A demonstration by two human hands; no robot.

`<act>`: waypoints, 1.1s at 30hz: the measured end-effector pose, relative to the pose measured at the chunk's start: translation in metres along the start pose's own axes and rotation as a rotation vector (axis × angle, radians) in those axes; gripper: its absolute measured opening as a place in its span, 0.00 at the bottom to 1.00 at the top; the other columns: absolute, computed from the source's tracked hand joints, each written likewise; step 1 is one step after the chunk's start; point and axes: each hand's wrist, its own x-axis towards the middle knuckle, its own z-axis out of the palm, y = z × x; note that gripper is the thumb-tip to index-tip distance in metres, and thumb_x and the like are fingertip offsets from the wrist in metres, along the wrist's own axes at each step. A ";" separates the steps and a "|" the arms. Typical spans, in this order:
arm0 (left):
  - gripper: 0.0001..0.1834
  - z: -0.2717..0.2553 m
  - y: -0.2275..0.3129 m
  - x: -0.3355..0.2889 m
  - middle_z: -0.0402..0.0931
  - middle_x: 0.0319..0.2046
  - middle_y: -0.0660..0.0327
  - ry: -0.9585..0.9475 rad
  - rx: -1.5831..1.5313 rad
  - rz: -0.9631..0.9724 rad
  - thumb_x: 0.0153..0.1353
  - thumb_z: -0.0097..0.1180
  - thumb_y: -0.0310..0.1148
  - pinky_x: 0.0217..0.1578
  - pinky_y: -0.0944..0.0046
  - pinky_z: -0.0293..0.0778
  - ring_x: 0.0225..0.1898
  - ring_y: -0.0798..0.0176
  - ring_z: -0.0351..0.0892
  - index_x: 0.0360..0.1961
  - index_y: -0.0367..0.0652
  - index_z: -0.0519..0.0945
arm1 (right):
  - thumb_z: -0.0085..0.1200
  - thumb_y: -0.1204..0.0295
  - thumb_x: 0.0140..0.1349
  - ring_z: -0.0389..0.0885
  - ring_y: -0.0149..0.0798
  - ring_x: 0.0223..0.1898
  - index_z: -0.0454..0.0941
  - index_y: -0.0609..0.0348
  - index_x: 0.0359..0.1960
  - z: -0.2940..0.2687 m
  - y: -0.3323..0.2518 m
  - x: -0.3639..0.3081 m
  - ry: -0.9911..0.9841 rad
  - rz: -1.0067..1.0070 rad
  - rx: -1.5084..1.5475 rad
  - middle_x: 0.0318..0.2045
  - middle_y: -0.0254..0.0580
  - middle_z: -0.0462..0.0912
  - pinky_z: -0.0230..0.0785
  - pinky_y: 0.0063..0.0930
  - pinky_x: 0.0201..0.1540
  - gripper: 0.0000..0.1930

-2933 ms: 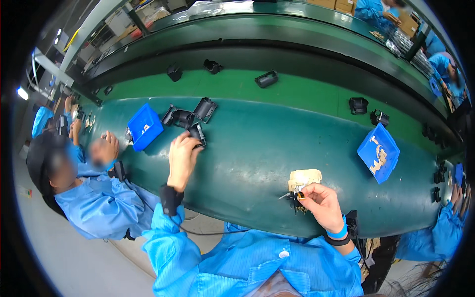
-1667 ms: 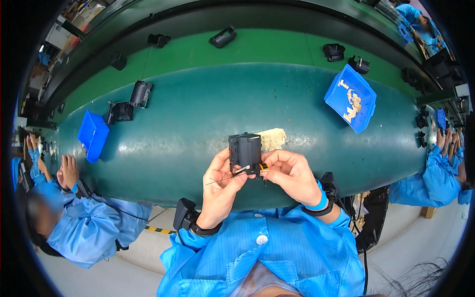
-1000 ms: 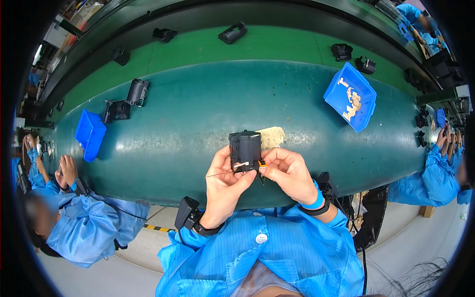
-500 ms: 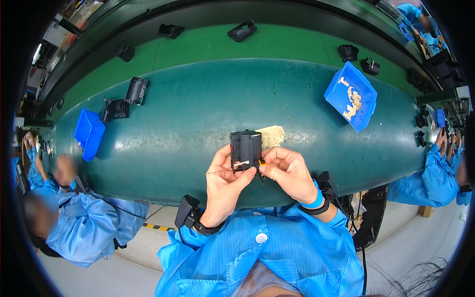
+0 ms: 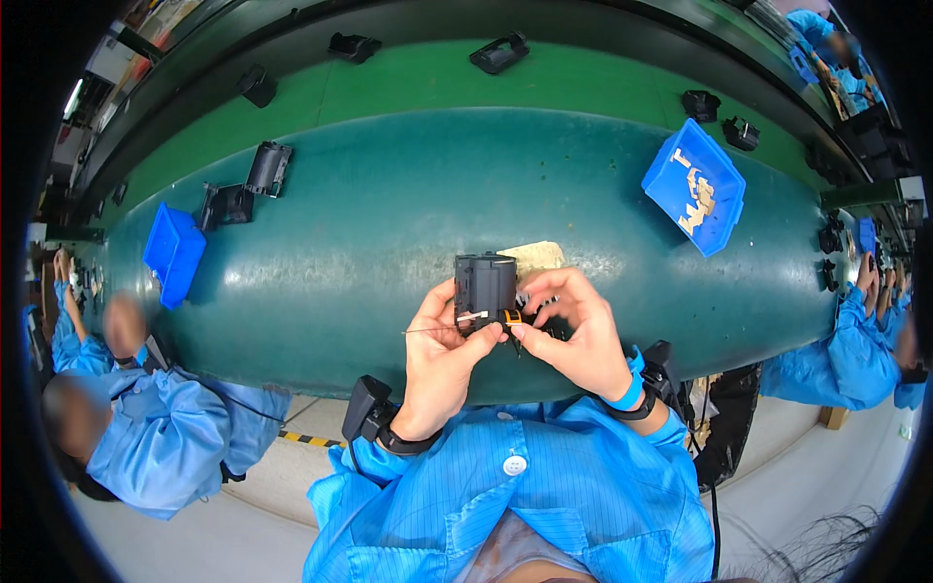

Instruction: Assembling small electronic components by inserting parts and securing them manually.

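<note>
The left hand is clamped round a black housing, its thumb close to the lower edge. A thin wire juts out leftward across that hand. An orange-and-black piece sits at the housing's lower corner, between the two thumbs. Half a second ago the right hand pinched this piece; now its fingers are spread apart, and whether the thumb tip touches it cannot be told. The piece stays against the housing, which suggests it is seated there or steadied by the left thumb.

Just beyond the hands, a cream sheet lies on the tabletop. Farther out, a blue bin of cream pieces stands to the right hand's right, and another blue bin to the left hand's left.
</note>
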 end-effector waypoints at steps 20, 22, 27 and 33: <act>0.30 0.004 0.003 -0.003 0.78 0.42 0.53 -0.002 0.010 -0.076 0.51 0.55 0.12 0.41 0.67 0.78 0.40 0.66 0.80 0.57 0.29 0.63 | 0.62 0.75 0.51 0.78 0.42 0.44 0.78 0.60 0.29 -0.013 -0.005 0.016 0.042 -0.373 -0.379 0.41 0.42 0.78 0.70 0.31 0.46 0.06; 0.30 0.005 0.004 -0.002 0.78 0.42 0.52 -0.002 0.031 -0.100 0.51 0.55 0.12 0.41 0.68 0.78 0.39 0.66 0.80 0.57 0.29 0.63 | 0.62 0.76 0.51 0.78 0.42 0.44 0.78 0.60 0.29 -0.014 -0.003 0.017 0.040 -0.362 -0.367 0.42 0.42 0.78 0.70 0.31 0.46 0.06; 0.30 0.005 0.003 -0.002 0.78 0.42 0.52 -0.006 0.031 -0.102 0.51 0.54 0.11 0.40 0.68 0.78 0.39 0.66 0.80 0.57 0.28 0.63 | 0.62 0.76 0.50 0.79 0.41 0.44 0.78 0.59 0.29 -0.015 -0.003 0.018 0.025 -0.337 -0.344 0.42 0.42 0.78 0.70 0.31 0.46 0.06; 0.30 0.004 0.002 -0.001 0.78 0.41 0.52 -0.015 0.022 -0.097 0.51 0.54 0.11 0.40 0.68 0.78 0.38 0.66 0.80 0.57 0.28 0.63 | 0.62 0.76 0.49 0.79 0.40 0.43 0.78 0.59 0.28 -0.015 -0.001 0.018 0.029 -0.321 -0.313 0.41 0.42 0.78 0.70 0.31 0.46 0.05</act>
